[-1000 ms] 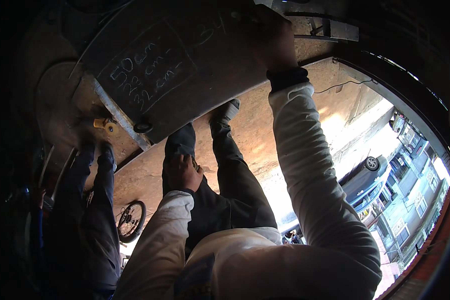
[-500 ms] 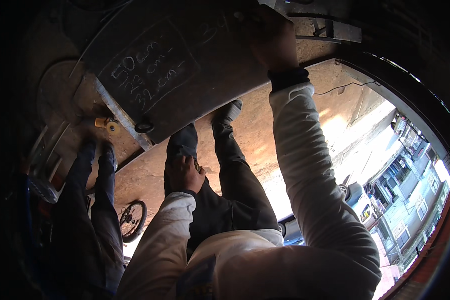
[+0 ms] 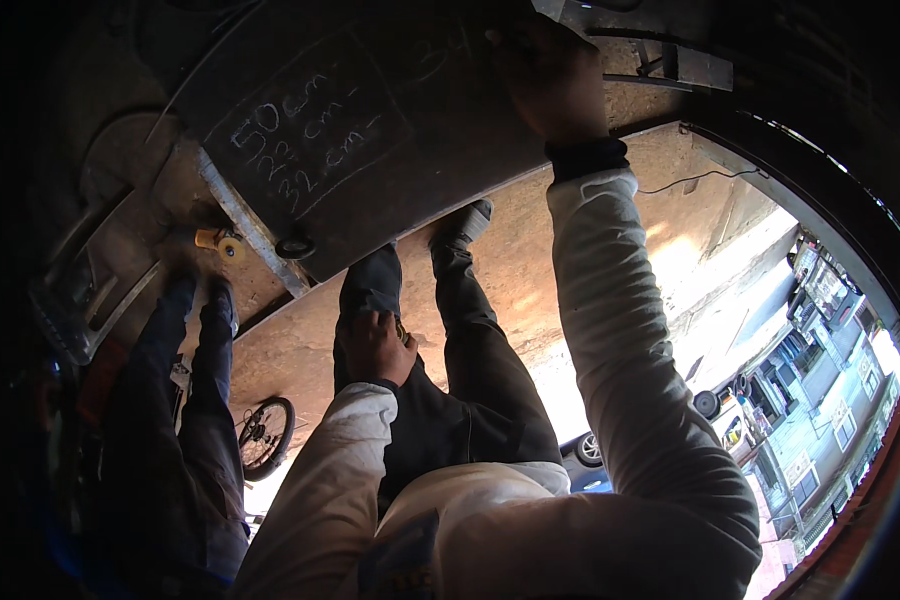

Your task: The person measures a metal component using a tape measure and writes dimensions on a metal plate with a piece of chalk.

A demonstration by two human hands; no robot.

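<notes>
A dark flat sheet (image 3: pixel 410 190) with white chalk-like figures and a hand-drawn outline lies in front of me. My right hand (image 3: pixel 555 85) rests on its far part, closed with fingers pinched together beside the newest white strokes. Whatever it pinches is too dark and small to make out. On my left thigh lies my left hand (image 3: pixel 378 348), its fingers curled round a small thing. Only a yellowish edge of that thing shows by the thumb.
A black ring (image 3: pixel 295 248) lies at the sheet's near left corner. Beyond a metal bar (image 3: pixel 235 210), a yellow grinder-like tool (image 3: pixel 220 242) is on the brown floor. Another person's legs (image 3: pixel 205 370) stand left, near a bicycle wheel (image 3: pixel 266 438). A cable (image 3: pixel 700 180) runs at right.
The view has shifted slightly, and both hands keep their places. A grey metal frame by the other person has moved left and away. A vehicle outside has moved.
</notes>
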